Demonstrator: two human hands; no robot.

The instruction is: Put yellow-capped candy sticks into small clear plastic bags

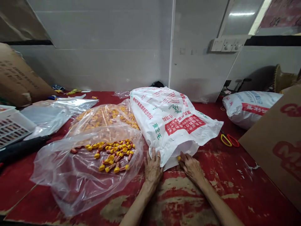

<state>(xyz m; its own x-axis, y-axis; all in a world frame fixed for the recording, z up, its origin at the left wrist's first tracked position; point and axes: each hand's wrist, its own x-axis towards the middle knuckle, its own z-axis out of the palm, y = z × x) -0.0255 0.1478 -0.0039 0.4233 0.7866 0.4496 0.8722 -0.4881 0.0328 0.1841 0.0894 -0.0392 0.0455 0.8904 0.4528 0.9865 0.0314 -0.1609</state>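
A white woven sack [143, 106] with red and green print lies flat, its mouth towards me and gaping a little. At the left corner of that mouth, my left hand [152, 166] rests with fingers stretched out against the sack's edge. My right hand [192, 168] is closed at the right side of the mouth, pinching a small yellow-capped piece [179, 158]. To the left, a clear plastic bag [68, 185] holds several small red pieces with yellow caps [117, 153]. The sack's inside is mostly hidden.
Scissors [229, 140] with yellow and red handles lie right of the sack. A cardboard box [275, 150] and another filled sack [251, 108] stand at the right. A white basket [14, 125] and a dark tool-like object [24, 149] are on the left. A wall [105, 62] closes the back.
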